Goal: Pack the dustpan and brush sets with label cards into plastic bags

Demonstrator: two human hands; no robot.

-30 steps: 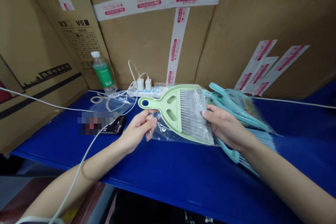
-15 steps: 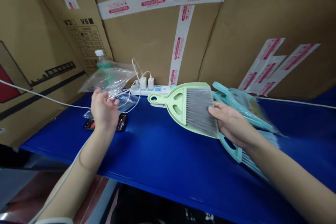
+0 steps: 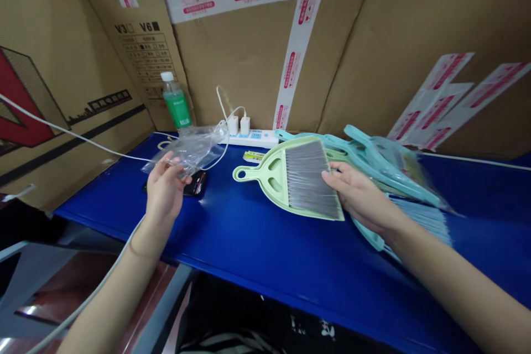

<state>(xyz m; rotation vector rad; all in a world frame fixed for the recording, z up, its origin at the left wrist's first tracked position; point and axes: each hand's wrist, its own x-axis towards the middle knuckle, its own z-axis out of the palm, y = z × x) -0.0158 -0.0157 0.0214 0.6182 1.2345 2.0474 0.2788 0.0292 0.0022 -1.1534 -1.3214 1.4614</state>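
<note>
Dustpan (image 3: 274,174) and brush (image 3: 309,180) are held together at the bristle end by the right hand (image 3: 359,193); the left hand (image 3: 166,183) half-curls at a clear bag (image 3: 193,149), grip impossible to tell

The right hand (image 3: 354,191) grips a pale green dustpan (image 3: 271,185) at its wide end, thumb on the grey bristles (image 3: 311,180) lying inside; its handle points left above the blue counter (image 3: 232,232). At left, the left hand (image 3: 166,185), fingers loosely curled, is at the near edge of a clear plastic bag (image 3: 193,146); contact is unclear. A black phone (image 3: 197,183) lies partly behind that hand. Farther back stand a green-labelled bottle (image 3: 177,104) and a white power strip (image 3: 265,138) with two chargers (image 3: 245,125). Light blue dustpans and brushes (image 3: 367,163) lie at right, partly bagged. Taped cardboard (image 3: 232,66) rises along the far side.
</note>
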